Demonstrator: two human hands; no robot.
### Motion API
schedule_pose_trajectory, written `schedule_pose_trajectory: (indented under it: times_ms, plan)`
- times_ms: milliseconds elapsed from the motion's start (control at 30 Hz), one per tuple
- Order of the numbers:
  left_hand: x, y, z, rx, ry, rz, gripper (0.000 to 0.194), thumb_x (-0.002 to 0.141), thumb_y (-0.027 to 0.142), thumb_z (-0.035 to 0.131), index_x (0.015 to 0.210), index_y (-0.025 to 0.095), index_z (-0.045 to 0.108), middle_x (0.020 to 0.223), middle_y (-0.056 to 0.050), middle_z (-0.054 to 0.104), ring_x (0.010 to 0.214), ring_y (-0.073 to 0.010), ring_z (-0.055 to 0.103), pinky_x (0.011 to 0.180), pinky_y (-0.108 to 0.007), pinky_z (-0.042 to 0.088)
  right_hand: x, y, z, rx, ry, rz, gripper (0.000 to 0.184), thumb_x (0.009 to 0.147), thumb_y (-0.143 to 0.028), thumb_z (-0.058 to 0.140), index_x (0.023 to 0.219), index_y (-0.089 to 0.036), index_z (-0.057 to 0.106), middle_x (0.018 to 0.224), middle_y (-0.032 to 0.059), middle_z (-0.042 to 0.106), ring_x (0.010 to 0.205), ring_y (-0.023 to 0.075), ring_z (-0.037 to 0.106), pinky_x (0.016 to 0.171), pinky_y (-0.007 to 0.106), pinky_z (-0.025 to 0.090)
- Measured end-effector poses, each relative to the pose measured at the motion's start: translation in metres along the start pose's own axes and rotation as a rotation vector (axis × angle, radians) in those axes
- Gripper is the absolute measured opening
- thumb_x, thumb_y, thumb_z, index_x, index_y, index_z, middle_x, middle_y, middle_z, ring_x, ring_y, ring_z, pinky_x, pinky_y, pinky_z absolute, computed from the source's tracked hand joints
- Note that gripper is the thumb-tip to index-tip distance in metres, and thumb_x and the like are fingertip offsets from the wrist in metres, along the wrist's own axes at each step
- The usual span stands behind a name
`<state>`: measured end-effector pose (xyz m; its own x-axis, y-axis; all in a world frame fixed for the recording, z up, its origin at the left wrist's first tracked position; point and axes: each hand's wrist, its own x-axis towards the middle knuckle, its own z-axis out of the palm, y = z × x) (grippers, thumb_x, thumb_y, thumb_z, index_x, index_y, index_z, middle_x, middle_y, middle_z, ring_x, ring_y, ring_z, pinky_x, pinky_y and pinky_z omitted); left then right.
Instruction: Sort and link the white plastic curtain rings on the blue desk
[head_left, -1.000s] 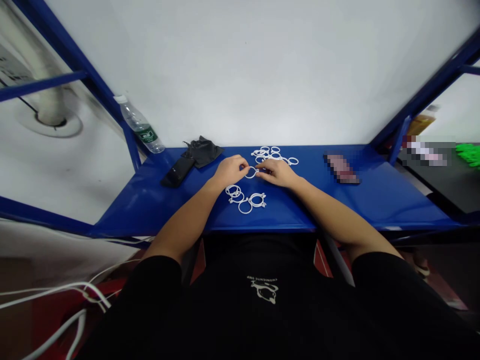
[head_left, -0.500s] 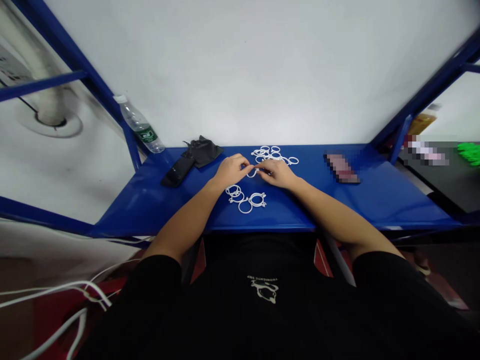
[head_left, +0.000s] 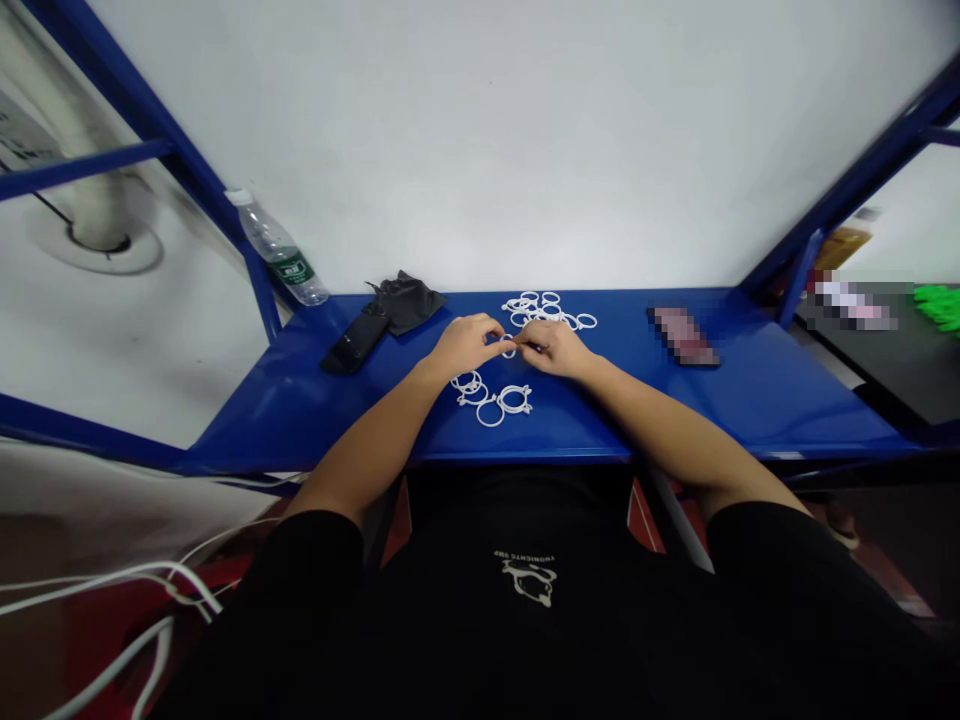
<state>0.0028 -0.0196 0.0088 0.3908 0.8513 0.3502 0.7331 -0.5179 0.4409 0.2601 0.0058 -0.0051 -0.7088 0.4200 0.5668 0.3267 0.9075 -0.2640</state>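
Between my fingertips, just above the blue table (head_left: 600, 405), is a white plastic ring (head_left: 508, 347). My left hand (head_left: 466, 343) pinches its left side with thumb and fingers. From the other side my right hand (head_left: 553, 348) closes on the same ring, its fingertips nearly meeting the left ones. Nearer to me lies a small group of white rings (head_left: 491, 412), some with small clip-like tabs. A larger cluster of white rings (head_left: 551, 312) rests behind my hands, partly covered by the right one.
A clear plastic bottle (head_left: 292, 268) with a green label leans at the back left. Beside it lie a black phone-like object (head_left: 355, 343) and a crumpled black bag (head_left: 409, 303). A blurred-out flat object (head_left: 684, 336) lies on the right. Blue frame posts (head_left: 264, 292) flank the table.
The held ring has turned between my fingers and now shows as a narrower loop. My left thumb has shifted slightly; the rings on the table stay put.
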Motion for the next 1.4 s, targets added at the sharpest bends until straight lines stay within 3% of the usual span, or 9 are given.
schedule_pose_trajectory:
  times_ms: [233, 400, 500, 600, 767, 967, 1200, 1300, 1400]
  plan:
    - [0.0, -0.009, -0.015, -0.031, -0.089, -0.047, 0.033, 0.1, 0.047, 0.088, 0.125, 0.024, 0.087, 0.117, -0.009, 0.083, 0.095, -0.024, 0.075, 0.093, -0.039, 0.058, -0.001, 0.008, -0.004, -0.097, 0.076, 0.1, 0.03, 0.111, -0.031, 0.059, 0.122, -0.024, 0.086, 0.109, 0.0114, 0.088, 0.096, 0.0282, 0.08, 0.087, 0.041, 0.063]
    - [-0.003, -0.041, -0.042, -0.129, -0.382, -0.101, 0.053, 0.069, 0.053, 0.106, 0.11, 0.024, 0.089, 0.101, -0.006, 0.085, 0.082, -0.0226, 0.078, 0.072, -0.031, 0.057, -0.007, 0.03, -0.016, -0.226, 0.265, 0.332, 0.031, 0.109, -0.032, 0.063, 0.127, -0.022, 0.085, 0.11, 0.0128, 0.088, 0.095, 0.0299, 0.08, 0.088, 0.042, 0.063]
    - [-0.004, -0.053, -0.049, -0.139, -0.52, -0.106, 0.042, 0.065, 0.051, 0.104, 0.095, 0.026, 0.089, 0.086, -0.003, 0.084, 0.072, -0.0201, 0.076, 0.064, -0.029, 0.052, -0.01, 0.039, -0.018, -0.23, 0.296, 0.397, 0.035, 0.107, -0.035, 0.066, 0.134, -0.021, 0.084, 0.109, 0.0116, 0.089, 0.091, 0.0295, 0.079, 0.086, 0.043, 0.063]
    - [-0.005, -0.049, -0.046, -0.12, -0.574, -0.125, 0.018, 0.072, 0.041, 0.093, 0.077, 0.026, 0.084, 0.076, -0.002, 0.082, 0.066, -0.0196, 0.072, 0.06, -0.03, 0.048, -0.01, 0.038, -0.017, -0.194, 0.258, 0.376, 0.037, 0.107, -0.037, 0.066, 0.134, -0.02, 0.084, 0.109, 0.0117, 0.089, 0.088, 0.0288, 0.078, 0.085, 0.043, 0.063]
    - [-0.003, -0.027, -0.034, -0.084, -0.469, -0.15, 0.007, 0.078, 0.031, 0.082, 0.076, 0.025, 0.081, 0.078, -0.004, 0.082, 0.065, -0.0192, 0.07, 0.062, -0.031, 0.048, -0.005, 0.021, -0.012, -0.124, 0.135, 0.273, 0.033, 0.109, -0.035, 0.066, 0.131, -0.022, 0.085, 0.112, 0.0116, 0.089, 0.089, 0.0273, 0.079, 0.086, 0.041, 0.062]
    - [-0.001, -0.014, -0.025, -0.113, -0.409, -0.14, 0.014, 0.091, 0.035, 0.081, 0.082, 0.023, 0.081, 0.082, -0.005, 0.082, 0.073, -0.021, 0.073, 0.07, -0.034, 0.053, -0.004, 0.011, -0.008, -0.079, 0.027, 0.16, 0.032, 0.109, -0.036, 0.064, 0.131, -0.023, 0.084, 0.111, 0.0096, 0.089, 0.089, 0.0256, 0.078, 0.085, 0.04, 0.061]
    - [0.0, -0.007, -0.01, -0.177, -0.091, -0.179, 0.013, 0.1, 0.033, 0.078, 0.096, 0.021, 0.082, 0.075, -0.003, 0.076, 0.067, -0.0182, 0.066, 0.066, -0.033, 0.049, -0.001, 0.0, -0.007, -0.066, 0.02, 0.044, 0.041, 0.114, -0.053, 0.065, 0.139, -0.024, 0.081, 0.116, 0.011, 0.086, 0.098, 0.0265, 0.079, 0.088, 0.04, 0.063]
    - [0.002, -0.007, -0.002, -0.26, -0.04, -0.163, 0.011, 0.099, 0.03, 0.08, 0.105, 0.02, 0.083, 0.07, 0.001, 0.071, 0.063, -0.0163, 0.062, 0.063, -0.031, 0.046, 0.002, -0.003, -0.003, -0.07, 0.032, -0.051, 0.039, 0.116, -0.055, 0.064, 0.134, -0.025, 0.082, 0.128, 0.0129, 0.083, 0.112, 0.0281, 0.079, 0.093, 0.041, 0.065]
    - [0.004, -0.009, 0.004, -0.399, 0.001, -0.139, 0.016, 0.102, 0.029, 0.079, 0.113, 0.018, 0.082, 0.075, 0.0, 0.075, 0.066, -0.016, 0.065, 0.067, -0.029, 0.051, 0.003, -0.002, 0.001, -0.069, 0.034, -0.095, 0.034, 0.12, -0.047, 0.059, 0.121, -0.024, 0.084, 0.129, 0.0131, 0.082, 0.113, 0.0276, 0.079, 0.094, 0.042, 0.066]
